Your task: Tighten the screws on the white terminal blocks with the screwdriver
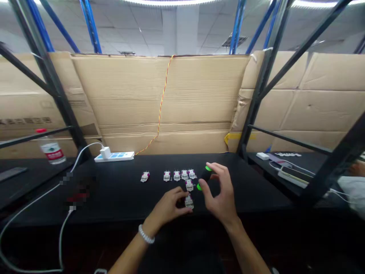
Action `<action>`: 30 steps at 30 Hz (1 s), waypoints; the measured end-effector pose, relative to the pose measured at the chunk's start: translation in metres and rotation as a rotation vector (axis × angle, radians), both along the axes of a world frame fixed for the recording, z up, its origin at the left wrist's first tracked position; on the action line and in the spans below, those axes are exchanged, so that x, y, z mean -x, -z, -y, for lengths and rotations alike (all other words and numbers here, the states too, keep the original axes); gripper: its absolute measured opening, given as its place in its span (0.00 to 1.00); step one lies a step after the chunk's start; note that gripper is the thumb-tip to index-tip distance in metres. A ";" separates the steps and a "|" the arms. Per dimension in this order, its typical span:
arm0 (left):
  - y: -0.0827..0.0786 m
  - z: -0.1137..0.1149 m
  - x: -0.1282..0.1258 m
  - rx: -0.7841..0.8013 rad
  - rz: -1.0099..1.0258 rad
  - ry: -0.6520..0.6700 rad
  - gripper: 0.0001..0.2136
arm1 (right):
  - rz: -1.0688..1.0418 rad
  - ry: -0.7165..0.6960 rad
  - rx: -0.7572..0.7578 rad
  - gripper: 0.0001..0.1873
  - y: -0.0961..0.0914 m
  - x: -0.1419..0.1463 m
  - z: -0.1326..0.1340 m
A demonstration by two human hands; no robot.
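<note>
My left hand [170, 205], with a pale bead bracelet at the wrist, has its thumb and fingers closed around a small white plastic part with purple bits [188, 201]. Just behind that part lies a similar white part [189, 185]. My right hand [221, 190] grips a short black tool with bright green ends [205, 175] between thumb and fingers. It looks like a stubby screwdriver, but its tip cannot be made out. Beyond my hands, several more white-and-purple parts [176, 175] stand in a row, and a single one [145, 176] sits apart on the left.
A white power strip [114, 156] with a plugged-in charger lies at the back of the black table [119, 198]. White cables run down the left side. A water bottle [51, 147] stands far left. Dark metal rack posts [253, 110] flank the table; cardboard [128, 95] walls the back.
</note>
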State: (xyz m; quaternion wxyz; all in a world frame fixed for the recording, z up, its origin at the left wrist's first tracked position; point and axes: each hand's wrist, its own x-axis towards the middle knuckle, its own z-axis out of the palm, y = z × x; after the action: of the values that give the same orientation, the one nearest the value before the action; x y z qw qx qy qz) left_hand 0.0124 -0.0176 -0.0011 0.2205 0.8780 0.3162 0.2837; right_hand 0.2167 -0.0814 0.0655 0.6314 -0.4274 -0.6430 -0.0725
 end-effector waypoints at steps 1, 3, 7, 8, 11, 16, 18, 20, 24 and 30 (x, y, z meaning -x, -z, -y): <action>0.000 0.000 0.000 0.000 0.002 0.000 0.18 | 0.000 0.036 -0.023 0.20 -0.001 0.000 0.000; 0.000 0.000 -0.001 -0.005 0.004 -0.007 0.18 | -0.011 0.070 -0.022 0.19 -0.002 0.000 -0.001; 0.000 0.000 -0.001 -0.006 -0.005 -0.011 0.19 | 0.008 -0.034 0.070 0.22 -0.002 -0.002 -0.001; 0.000 0.000 -0.001 -0.003 -0.004 -0.013 0.19 | 0.015 -0.059 0.082 0.24 -0.003 -0.003 0.000; 0.000 0.000 -0.001 0.005 -0.005 -0.009 0.19 | 0.020 -0.047 0.054 0.22 -0.003 -0.002 0.001; -0.002 0.001 -0.001 0.022 0.000 -0.001 0.18 | -0.001 0.040 0.011 0.19 -0.002 -0.001 0.000; -0.003 0.001 -0.001 0.022 0.001 0.000 0.18 | 0.001 -0.023 0.072 0.22 -0.001 -0.002 -0.001; -0.003 0.002 -0.001 0.022 0.003 -0.001 0.18 | 0.006 -0.091 0.119 0.26 -0.001 -0.004 0.000; -0.003 0.002 -0.001 0.014 -0.004 -0.004 0.18 | 0.026 -0.061 0.078 0.24 -0.001 -0.003 0.002; -0.004 0.002 -0.001 0.021 -0.014 -0.012 0.19 | -0.012 0.061 0.023 0.18 -0.002 0.000 0.002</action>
State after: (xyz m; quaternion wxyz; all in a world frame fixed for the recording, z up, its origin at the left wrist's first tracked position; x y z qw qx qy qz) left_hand 0.0137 -0.0196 0.0032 0.2257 0.8757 0.3259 0.2756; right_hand 0.2168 -0.0833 0.0679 0.6279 -0.4546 -0.6264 -0.0817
